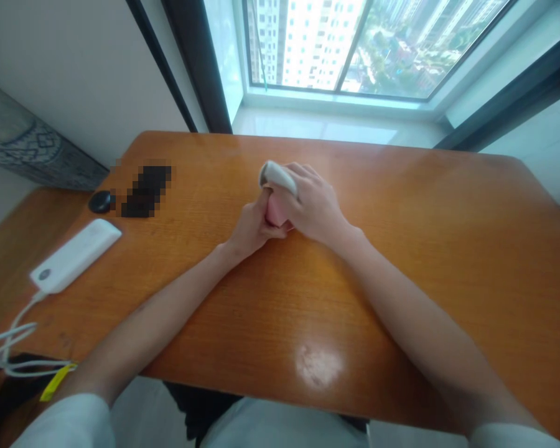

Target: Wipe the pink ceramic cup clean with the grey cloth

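Over the middle of the wooden table (242, 330), my two hands meet around a small pink object (276, 210). My left hand (252, 227) grips its left side, with the thumb on top and fingers underneath. From above, my right hand (317, 202) closes over a white, rounded, cloth-like piece (280, 177) lying against the top of the pink object. The right fingers curl to the far side, so their tips are hidden. Most of the pink object is covered by my hands, and its exact kind cannot be made out.
On the left stand a white power bank (77, 255) with a white cable (16, 348) and yellow tag (58, 382), a round black item (101, 201), and a blurred-out dark item (147, 191). Beyond the table's far edge is a window (336, 106) with a sill.
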The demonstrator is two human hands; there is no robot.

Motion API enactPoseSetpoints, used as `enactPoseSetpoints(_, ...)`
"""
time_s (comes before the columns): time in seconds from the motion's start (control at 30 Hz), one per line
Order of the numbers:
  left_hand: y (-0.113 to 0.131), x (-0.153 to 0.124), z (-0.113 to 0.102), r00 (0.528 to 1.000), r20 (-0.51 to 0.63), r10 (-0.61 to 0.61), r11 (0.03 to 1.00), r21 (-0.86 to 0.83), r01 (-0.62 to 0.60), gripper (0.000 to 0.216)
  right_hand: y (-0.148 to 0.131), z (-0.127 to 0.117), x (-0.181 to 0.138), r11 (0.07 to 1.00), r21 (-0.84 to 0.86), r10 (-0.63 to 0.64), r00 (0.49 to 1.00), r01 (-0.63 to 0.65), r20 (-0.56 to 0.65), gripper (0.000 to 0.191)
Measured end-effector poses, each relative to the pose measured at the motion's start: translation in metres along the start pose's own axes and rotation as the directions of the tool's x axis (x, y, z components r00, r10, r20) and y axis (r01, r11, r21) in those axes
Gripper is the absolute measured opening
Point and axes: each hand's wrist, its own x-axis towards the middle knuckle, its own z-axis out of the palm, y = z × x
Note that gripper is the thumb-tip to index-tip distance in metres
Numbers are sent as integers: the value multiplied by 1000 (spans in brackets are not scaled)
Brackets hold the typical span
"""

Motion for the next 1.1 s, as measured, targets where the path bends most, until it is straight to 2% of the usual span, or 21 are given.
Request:
enactPoseSetpoints(0.03,3,0,-2,1000,-7,5,1000,9,-4,48,14,0,4,983,143,115,993,-113,-9,48)
enactPoseSetpoints(0.07,5,0,-3,1000,-15,9,1000,17,-9,48,28,2,7,929,299,226,974,-219,11,56)
enactPoseSetpoints(0.13,8,1,-5,1000,-21,18,1000,16,-18,46,49,10,10,742,571,379,922,-353,78,62)
enactPoseSetpoints(0.2,8,2,-5,1000,-1,29,1000,-9,-29,45,61,20,9,590,721,436,895,-363,93,64)
enactPoseSetpoints(0.27,6,2,-4,998,25,55,998,-31,-54,46,64,27,7,552,771,434,899,-318,61,66)
enactPoseSetpoints(0.33,3,2,-2,995,51,87,996,-22,-86,49,62,25,8,601,749,409,912,-280,13,64)
enactPoseSetpoints(0.4,1,1,-2,992,65,111,993,36,-113,56,56,13,10,709,655,371,928,-262,-30,61)
enactPoseSetpoints(0.47,1,2,-2,990,91,106,986,120,-116,60,46,-4,11,850,475,285,957,-228,-51,57)
enactPoseSetpoints(0.53,4,3,-2,989,123,78,979,179,-100,57,31,-20,10,964,221,155,987,-145,-30,51)
enactPoseSetpoints(0.6,7,5,-3,990,127,62,984,158,-82,54,14,-27,7,997,-38,67,998,-66,6,42)
enactPoseSetpoints(0.67,9,4,-3,995,73,69,995,70,-74,58,-2,-23,4,970,-235,70,997,-65,13,35)
enactPoseSetpoints(0.73,8,2,-3,996,7,84,996,11,-84,62,-14,-14,2,936,-338,96,995,-95,-13,30)
enactPoseSetpoints(0.8,4,0,-2,994,-24,102,995,21,-102,63,-20,-5,3,927,-358,103,994,-113,-47,29)
enactPoseSetpoints(0.9,-5,-2,0,991,-15,130,989,75,-129,59,-13,1,5,955,-279,85,994,-101,-71,31)
enactPoseSetpoints(1.03,-16,1,1,987,8,163,984,77,-163,59,22,3,2,998,13,-60,995,61,-83,41)
enactPoseSetpoints(1.1,-17,2,1,989,18,145,987,70,-146,59,43,7,-3,977,174,-100,982,127,-160,46)
